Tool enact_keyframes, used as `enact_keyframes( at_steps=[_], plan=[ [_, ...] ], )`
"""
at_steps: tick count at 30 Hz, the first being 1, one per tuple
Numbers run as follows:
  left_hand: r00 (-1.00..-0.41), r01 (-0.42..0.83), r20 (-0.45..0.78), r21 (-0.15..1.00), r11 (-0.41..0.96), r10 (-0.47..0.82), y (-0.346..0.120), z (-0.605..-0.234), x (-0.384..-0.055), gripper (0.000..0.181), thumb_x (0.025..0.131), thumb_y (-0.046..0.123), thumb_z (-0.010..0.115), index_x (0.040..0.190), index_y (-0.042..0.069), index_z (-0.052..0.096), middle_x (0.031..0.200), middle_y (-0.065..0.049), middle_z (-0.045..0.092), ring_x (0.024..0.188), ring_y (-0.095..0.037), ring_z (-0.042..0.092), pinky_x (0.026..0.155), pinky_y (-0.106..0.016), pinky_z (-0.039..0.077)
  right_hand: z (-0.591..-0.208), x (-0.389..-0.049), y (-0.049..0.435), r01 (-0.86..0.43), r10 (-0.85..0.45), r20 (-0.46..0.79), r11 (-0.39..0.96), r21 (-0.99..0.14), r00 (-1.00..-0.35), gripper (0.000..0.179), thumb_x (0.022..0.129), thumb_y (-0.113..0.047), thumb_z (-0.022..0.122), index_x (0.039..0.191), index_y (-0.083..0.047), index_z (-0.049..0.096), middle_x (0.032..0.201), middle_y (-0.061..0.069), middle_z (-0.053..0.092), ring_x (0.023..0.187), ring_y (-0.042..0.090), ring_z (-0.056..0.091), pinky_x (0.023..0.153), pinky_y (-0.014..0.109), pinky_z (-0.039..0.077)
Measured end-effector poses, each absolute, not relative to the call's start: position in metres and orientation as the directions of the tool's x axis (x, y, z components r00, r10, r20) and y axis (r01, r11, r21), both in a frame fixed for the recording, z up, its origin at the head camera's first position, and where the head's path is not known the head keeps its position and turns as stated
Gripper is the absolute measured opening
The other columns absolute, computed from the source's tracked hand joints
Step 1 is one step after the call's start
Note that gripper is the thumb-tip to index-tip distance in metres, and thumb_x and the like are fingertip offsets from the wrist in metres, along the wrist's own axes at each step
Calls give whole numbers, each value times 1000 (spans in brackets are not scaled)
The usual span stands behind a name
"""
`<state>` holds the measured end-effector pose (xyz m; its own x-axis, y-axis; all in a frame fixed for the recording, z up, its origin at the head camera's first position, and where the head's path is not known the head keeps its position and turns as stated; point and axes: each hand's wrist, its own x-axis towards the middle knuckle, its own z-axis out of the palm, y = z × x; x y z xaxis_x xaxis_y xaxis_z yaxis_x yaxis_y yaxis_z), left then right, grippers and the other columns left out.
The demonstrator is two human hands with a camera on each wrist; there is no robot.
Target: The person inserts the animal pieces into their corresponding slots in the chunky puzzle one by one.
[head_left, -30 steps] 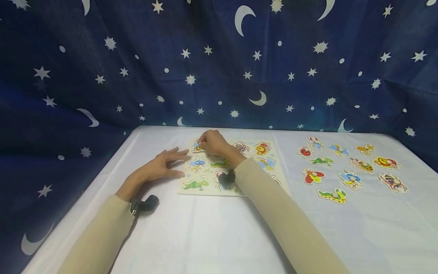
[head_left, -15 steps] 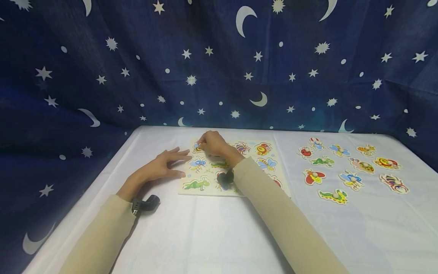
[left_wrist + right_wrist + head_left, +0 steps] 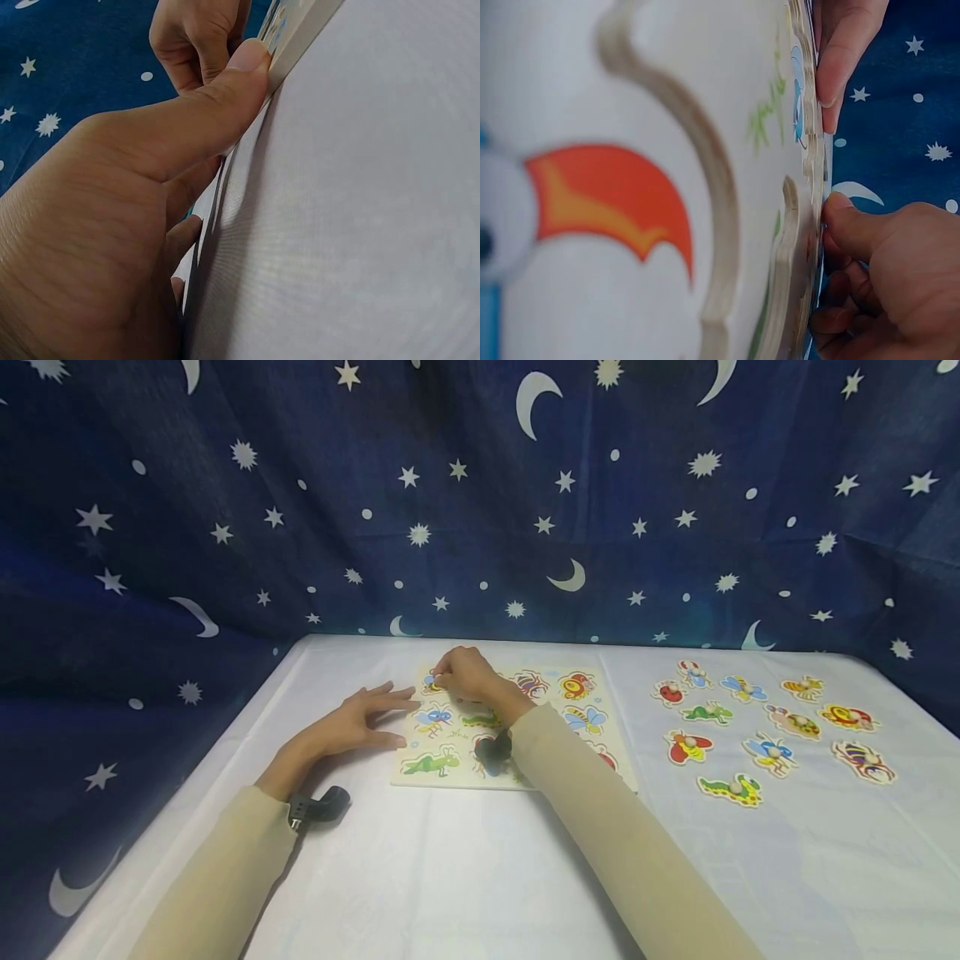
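A pale wooden peg-puzzle board [image 3: 465,781] with insect pictures in cut-out recesses lies on the table. My right hand [image 3: 472,675] is over its back left corner, thumb and fingers pinching a bee puzzle piece [image 3: 431,683] at the bee picture. The fingers hide most of that piece. My left hand [image 3: 352,720] rests at the board's left edge with its fingers spread. In the left wrist view the left thumb [image 3: 225,94] touches the board's edge [image 3: 304,45]. The right wrist view shows the right hand [image 3: 892,262] low against the board.
Several loose knobbed insect pieces lie on the white cloth to the right, among them a green caterpillar [image 3: 731,789], a red-winged bug [image 3: 687,747] and a purple striped beetle [image 3: 862,762]. A dark blue curtain [image 3: 480,527] with stars and moons hangs behind the table.
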<state>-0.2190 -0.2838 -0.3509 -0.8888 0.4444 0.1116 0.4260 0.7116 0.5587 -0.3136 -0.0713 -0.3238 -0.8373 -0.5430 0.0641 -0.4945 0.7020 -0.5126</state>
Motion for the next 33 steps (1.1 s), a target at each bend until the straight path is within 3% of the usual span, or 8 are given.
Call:
enact_keyframes(
  at_steps=[8,15,25,33],
  plan=[
    [-887,430,115,552,714,446,-283,-349,-219,61,78,34,78,133,19,59,148,-3,41,142,-34,17,113,-58,1,-324,-314,-70,-510,-552,77,696,-506,-830,17,92,-15,65,105,-7,73,102,4,70,87,17,59,88,29,47],
    [-891,421,106,559,715,442,-282,-348,-218,60,78,33,78,133,18,59,148,-2,41,143,-34,17,113,-57,0,-322,-314,-69,-505,-560,58,693,-514,-827,20,93,-15,64,109,-6,71,105,5,69,92,18,60,91,30,47],
    [-892,420,107,557,717,440,-283,-350,-219,61,78,34,78,134,18,58,148,-2,41,143,-34,17,113,-57,1,-322,-314,-66,-495,-568,30,689,-530,-822,22,92,-14,65,113,-7,68,93,4,63,85,17,56,82,28,47],
    [-899,404,90,554,729,430,-282,-349,-218,62,77,36,78,134,20,58,149,0,40,143,-33,16,113,-57,0,-317,-316,-56,-531,-596,47,673,-515,-802,29,93,-21,65,117,-6,64,96,5,63,87,18,57,81,30,48]
  ],
)
